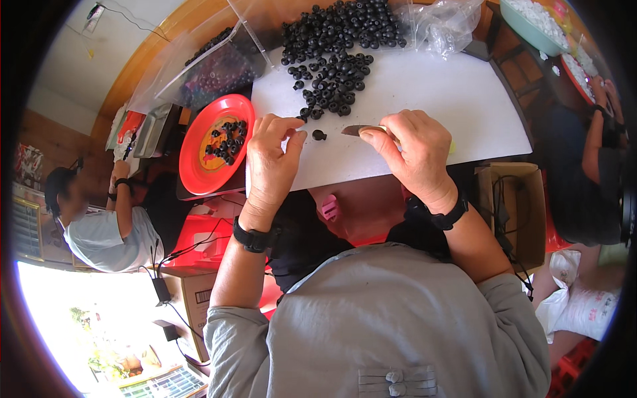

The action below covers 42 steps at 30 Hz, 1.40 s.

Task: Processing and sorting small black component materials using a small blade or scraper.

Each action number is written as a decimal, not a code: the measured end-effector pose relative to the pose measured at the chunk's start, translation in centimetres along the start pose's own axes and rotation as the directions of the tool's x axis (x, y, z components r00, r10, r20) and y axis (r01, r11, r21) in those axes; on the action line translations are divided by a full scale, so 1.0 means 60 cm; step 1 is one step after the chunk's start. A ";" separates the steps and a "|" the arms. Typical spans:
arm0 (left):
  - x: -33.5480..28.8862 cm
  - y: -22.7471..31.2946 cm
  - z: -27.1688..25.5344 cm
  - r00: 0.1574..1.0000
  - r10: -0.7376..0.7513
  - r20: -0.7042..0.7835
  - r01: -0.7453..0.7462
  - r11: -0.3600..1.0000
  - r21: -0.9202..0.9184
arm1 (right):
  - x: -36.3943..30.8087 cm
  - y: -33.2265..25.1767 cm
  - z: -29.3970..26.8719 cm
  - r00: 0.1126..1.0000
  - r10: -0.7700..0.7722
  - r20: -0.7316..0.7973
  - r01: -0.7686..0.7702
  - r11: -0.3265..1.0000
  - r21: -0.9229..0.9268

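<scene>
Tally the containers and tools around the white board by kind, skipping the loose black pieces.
Red plate: 1
Clear plastic bags: 2
Small knife: 1, in the right hand
White board: 1
Teal bowl: 1
Total: 6
The left hand pinches something too small to tell.

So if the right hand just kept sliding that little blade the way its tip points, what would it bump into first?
Probably the single small black round piece lying alone on the white board, just ahead of the short metal blade held by the right hand; beyond that, the left hand's fingers. Depth is uncertain.
</scene>
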State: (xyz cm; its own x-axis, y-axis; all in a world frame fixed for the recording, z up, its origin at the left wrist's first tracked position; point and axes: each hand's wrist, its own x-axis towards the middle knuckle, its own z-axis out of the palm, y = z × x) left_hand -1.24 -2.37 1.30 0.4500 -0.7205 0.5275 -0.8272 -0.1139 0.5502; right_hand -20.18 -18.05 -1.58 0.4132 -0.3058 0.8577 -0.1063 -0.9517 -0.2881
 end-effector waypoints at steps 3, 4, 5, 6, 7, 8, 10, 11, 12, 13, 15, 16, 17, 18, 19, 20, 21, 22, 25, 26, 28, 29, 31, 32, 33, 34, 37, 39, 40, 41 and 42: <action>-0.003 0.007 0.009 0.998 -0.051 0.026 0.050 0.998 0.027 | -0.002 0.001 0.004 1.000 0.005 0.009 -0.006 1.000 0.003; -0.005 0.009 0.014 0.998 -0.053 0.026 0.052 0.998 0.025 | -0.003 0.002 0.005 1.000 0.005 0.012 -0.005 1.000 0.003; -0.007 0.010 0.020 0.998 -0.054 0.030 0.053 0.998 0.039 | -0.003 0.003 0.005 1.000 0.006 0.016 -0.006 1.000 -0.008; -0.006 0.009 0.024 0.998 -0.052 0.034 0.050 0.997 0.053 | -0.003 0.004 0.006 1.000 0.006 0.018 -0.005 1.000 -0.021; -0.005 0.006 0.026 0.998 -0.050 0.033 0.049 0.998 0.051 | -0.003 0.003 0.007 1.000 0.004 0.018 -0.004 1.000 -0.024; -0.005 0.003 0.026 0.998 -0.023 0.050 0.021 0.998 0.051 | -0.004 0.003 0.008 1.000 0.009 0.022 -0.008 0.999 -0.034; -0.004 0.001 0.026 0.998 0.001 0.064 -0.004 0.999 0.045 | -0.007 0.001 0.009 0.999 0.011 0.032 -0.009 0.999 -0.047; -0.001 0.002 0.027 0.994 0.086 0.063 -0.088 0.995 0.041 | -0.007 0.002 0.009 0.999 0.007 0.046 -0.004 0.997 -0.071; 0.001 0.003 0.027 0.984 0.169 0.058 -0.171 0.984 0.038 | -0.006 0.002 0.008 0.998 0.001 0.060 0.005 0.995 -0.095; 0.001 0.006 0.027 0.984 0.169 0.053 -0.171 0.985 0.035 | -0.005 0.003 0.004 0.998 -0.004 0.062 0.010 0.995 -0.098; 0.002 0.011 0.028 0.981 0.179 0.079 -0.178 0.984 -0.011 | -0.004 0.006 -0.005 0.998 -0.003 0.064 0.015 0.980 -0.199; 0.002 0.010 0.030 0.981 0.181 0.072 -0.180 0.983 -0.016 | -0.002 0.008 -0.010 0.998 -0.009 0.065 0.022 0.979 -0.204; 0.000 0.007 0.034 0.986 0.166 0.032 -0.166 0.986 -0.001 | 0.001 0.009 -0.016 0.994 0.053 0.093 -0.029 0.967 -0.251; -0.001 0.004 0.037 0.988 0.153 -0.005 -0.153 0.988 0.012 | 0.002 0.010 -0.021 0.986 0.121 0.115 -0.082 0.950 -0.302; -0.002 0.001 0.038 0.988 0.157 -0.008 -0.157 0.988 0.005 | 0.001 0.013 -0.022 0.986 0.119 0.114 -0.079 0.948 -0.310; -0.003 -0.003 0.038 0.985 0.174 -0.010 -0.173 0.982 0.074 | -0.002 0.017 -0.020 0.982 0.129 0.140 -0.074 0.935 -0.347; -0.004 -0.005 0.040 0.982 0.189 -0.012 -0.186 0.972 0.143 | -0.004 0.021 -0.021 0.976 0.139 0.167 -0.066 0.922 -0.383; -0.003 -0.004 0.042 0.982 0.191 -0.015 -0.187 0.973 0.135 | -0.003 0.020 -0.023 0.976 0.138 0.168 -0.062 0.919 -0.389; -0.001 0.002 0.046 0.973 0.231 -0.004 -0.224 0.947 0.229 | -0.004 0.013 -0.031 0.963 0.145 0.225 -0.029 0.892 -0.451; 0.001 0.007 0.047 0.966 0.259 0.017 -0.254 0.928 0.273 | -0.005 0.013 -0.038 0.957 0.158 0.244 -0.030 0.889 -0.456; 0.004 0.009 0.046 0.958 0.286 0.035 -0.281 0.905 0.320 | -0.001 0.011 -0.049 0.951 0.164 0.262 -0.027 0.889 -0.458; 0.007 0.008 0.046 0.965 0.256 0.054 -0.258 0.901 0.349 | 0.001 0.011 -0.055 0.947 0.158 0.279 -0.013 0.888 -0.459; 0.011 0.004 0.049 0.972 0.226 0.071 -0.236 0.897 0.373 | 0.004 0.009 -0.068 0.943 0.152 0.297 0.003 0.886 -0.464; 0.013 0.001 0.048 0.966 0.245 0.088 -0.260 0.888 0.379 | 0.007 0.008 -0.075 0.938 0.159 0.308 0.001 0.888 -0.460; 0.014 -0.002 0.049 0.959 0.262 0.106 -0.283 0.879 0.385 | 0.009 0.006 -0.080 0.933 0.166 0.320 -0.002 0.890 -0.455; 0.014 -0.005 0.051 0.960 0.261 0.103 -0.281 0.879 0.385 | 0.010 0.005 -0.084 0.933 0.164 0.321 0.000 0.891 -0.454; 0.013 -0.011 0.053 0.939 0.308 0.154 -0.344 0.840 0.420 | 0.006 0.005 -0.090 0.944 0.151 0.294 -0.010 0.902 -0.431; 0.012 -0.010 0.050 0.931 0.320 0.175 -0.365 0.814 0.451 | 0.000 0.009 -0.089 0.924 0.194 0.331 -0.024 0.890 -0.455; 0.012 -0.009 0.048 0.932 0.317 0.173 -0.361 0.814 0.455 | 0.001 0.010 -0.090 0.924 0.189 0.332 -0.021 0.893 -0.450; 0.012 -0.007 0.048 0.930 0.322 0.177 -0.368 0.814 0.450 | 0.001 0.009 -0.090 0.947 0.181 0.267 -0.068 0.922 -0.382; 0.012 -0.006 0.047 0.927 0.327 0.184 -0.375 0.813 0.444 | 0.002 0.008 -0.089 0.963 0.180 0.200 -0.113 0.944 -0.309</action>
State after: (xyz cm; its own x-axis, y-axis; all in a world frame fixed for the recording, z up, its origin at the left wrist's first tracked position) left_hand -1.56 -4.74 -0.36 0.0846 -0.8308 0.5502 -0.9913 -0.1262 -0.0381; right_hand -25.03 -18.66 0.65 0.5594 -0.4607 0.6891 -0.4263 -0.8729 -0.2375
